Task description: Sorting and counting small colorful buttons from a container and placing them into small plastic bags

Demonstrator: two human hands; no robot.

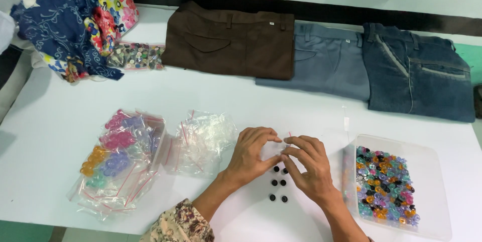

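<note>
My left hand and my right hand meet over the white table, together pinching a small clear plastic bag between the fingertips. Below the hands several small black buttons lie on the table in two short rows. To the right stands a clear plastic tray with many mixed coloured buttons. A patterned sleeve covers my left forearm.
At left lie a bag of packets of coloured buttons and a pile of empty clear bags. Brown trousers, grey-blue trousers and blue jeans are folded along the back. Patterned cloth and another button bag sit far left.
</note>
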